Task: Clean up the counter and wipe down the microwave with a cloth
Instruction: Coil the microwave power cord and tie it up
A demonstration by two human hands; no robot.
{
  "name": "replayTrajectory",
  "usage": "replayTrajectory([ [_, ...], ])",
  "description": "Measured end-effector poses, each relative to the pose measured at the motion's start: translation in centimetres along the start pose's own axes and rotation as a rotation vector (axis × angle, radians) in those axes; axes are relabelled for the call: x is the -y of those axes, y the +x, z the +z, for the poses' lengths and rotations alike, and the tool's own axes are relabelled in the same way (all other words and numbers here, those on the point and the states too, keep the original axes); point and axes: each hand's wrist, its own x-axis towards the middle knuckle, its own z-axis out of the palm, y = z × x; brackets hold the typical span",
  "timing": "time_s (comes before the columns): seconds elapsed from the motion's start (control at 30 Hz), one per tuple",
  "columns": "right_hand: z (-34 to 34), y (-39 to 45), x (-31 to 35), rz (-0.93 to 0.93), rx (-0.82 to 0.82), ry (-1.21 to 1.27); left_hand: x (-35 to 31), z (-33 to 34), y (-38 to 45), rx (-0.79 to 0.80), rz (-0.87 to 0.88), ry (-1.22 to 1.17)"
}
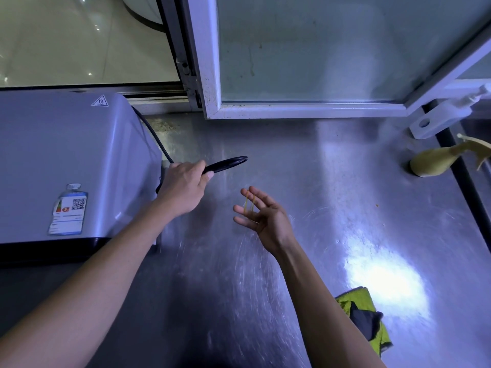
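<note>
A grey microwave [66,160] stands at the left on the steel counter [332,197]. Its black power cord [228,163] runs from behind it and is folded into a loop. My left hand [183,188] is shut on that folded loop, just right of the microwave. Hovering over the counter's middle is my right hand [261,213], palm up with its fingers spread. A thin yellow rubber band [249,201] is stretched across those fingers. A green and black cloth [365,318] lies crumpled near the front right, partly behind my right forearm.
A yellowish spray bottle [435,162] lies on its side at the far right. A white-framed window [212,62] swings open over the back of the counter, with a latch [441,115] at the right. Crumbs lie along the back edge.
</note>
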Motion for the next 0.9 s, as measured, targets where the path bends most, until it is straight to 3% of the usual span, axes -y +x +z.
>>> replayTrajectory([
  [0.37, 0.3, -0.5, 0.0, -0.102, 0.066, -0.197, 0.0, 0.2, 0.1, -0.001, -0.013, 0.001],
  [0.73, 0.7, -0.5, -0.7, -0.187, -0.068, -0.324, -0.1, 0.0, 0.0, 0.014, -0.022, 0.009],
  [0.9, 1.0, -0.8, -0.3, -0.189, -0.011, -0.425, -0.1, -0.2, -0.1, 0.017, -0.016, 0.012],
])
